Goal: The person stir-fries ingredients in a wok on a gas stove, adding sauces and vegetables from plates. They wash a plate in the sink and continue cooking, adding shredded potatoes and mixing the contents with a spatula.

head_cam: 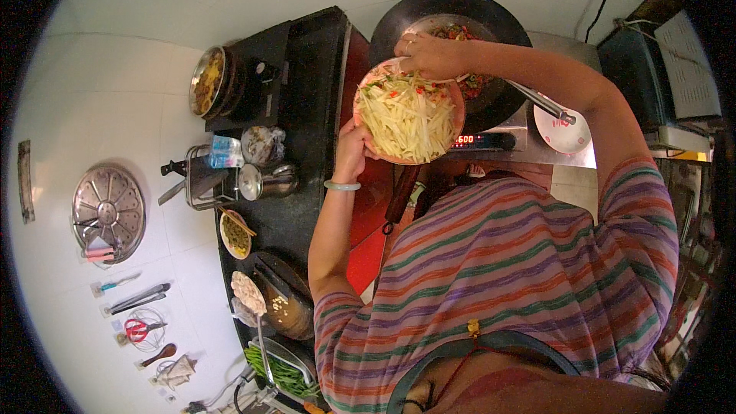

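My left hand (353, 146), with a pale bangle on its wrist, grips the near-left rim of a plate (462, 126) heaped with pale shredded vegetable (408, 118) and bits of red chilli. The plate is held up, partly over a dark wok (397, 17). Across the plate's far edge lies my right hand (431, 57), fingers curled; whether it grips the rim or a bit of food is hidden. Chopped red and green food (454, 33) lies in the wok. A metal utensil handle (540, 100) sticks out over the wok's right rim.
Beneath the wok sits an induction cooker (489, 141) with a lit display. The wok's long handle (402, 198) points towards me. A white bowl (566, 132) lies at right. On the left counter are a knife rack (195, 184), a lidded metal pot (270, 181) and a chopping board (293, 310).
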Tool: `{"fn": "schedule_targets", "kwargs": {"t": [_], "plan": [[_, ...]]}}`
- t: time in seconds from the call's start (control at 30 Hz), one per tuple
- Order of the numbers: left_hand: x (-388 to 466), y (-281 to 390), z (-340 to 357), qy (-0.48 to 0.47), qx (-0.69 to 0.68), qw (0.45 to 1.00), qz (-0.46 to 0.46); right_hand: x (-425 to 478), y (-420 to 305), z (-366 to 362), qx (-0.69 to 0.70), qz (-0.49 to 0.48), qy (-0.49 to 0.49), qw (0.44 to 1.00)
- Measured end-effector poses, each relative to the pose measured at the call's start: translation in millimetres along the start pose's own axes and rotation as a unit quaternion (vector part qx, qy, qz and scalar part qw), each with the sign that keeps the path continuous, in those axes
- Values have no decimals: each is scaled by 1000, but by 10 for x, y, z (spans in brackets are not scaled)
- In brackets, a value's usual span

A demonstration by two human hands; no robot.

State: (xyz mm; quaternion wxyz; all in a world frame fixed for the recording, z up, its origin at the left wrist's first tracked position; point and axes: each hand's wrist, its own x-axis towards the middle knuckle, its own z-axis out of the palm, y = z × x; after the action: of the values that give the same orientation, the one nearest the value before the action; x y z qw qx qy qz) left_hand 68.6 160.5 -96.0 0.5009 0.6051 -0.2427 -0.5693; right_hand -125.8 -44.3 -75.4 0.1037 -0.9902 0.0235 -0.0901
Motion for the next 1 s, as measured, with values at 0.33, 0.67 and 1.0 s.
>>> {"fn": "schedule_targets", "kwargs": {"t": [0.33, 0.67, 1.0], "plan": [[-57, -9, -59, 2, 3, 1000, -9, -9, -37, -255, 41, 15, 15, 999], [56, 74, 168, -84, 31, 996, -18, 295, -71, -73, 135, -90, -49, 986], [147, 84, 203, -102, 43, 994, -20, -113, 139, -218, 36, -11, -19, 999]]}}
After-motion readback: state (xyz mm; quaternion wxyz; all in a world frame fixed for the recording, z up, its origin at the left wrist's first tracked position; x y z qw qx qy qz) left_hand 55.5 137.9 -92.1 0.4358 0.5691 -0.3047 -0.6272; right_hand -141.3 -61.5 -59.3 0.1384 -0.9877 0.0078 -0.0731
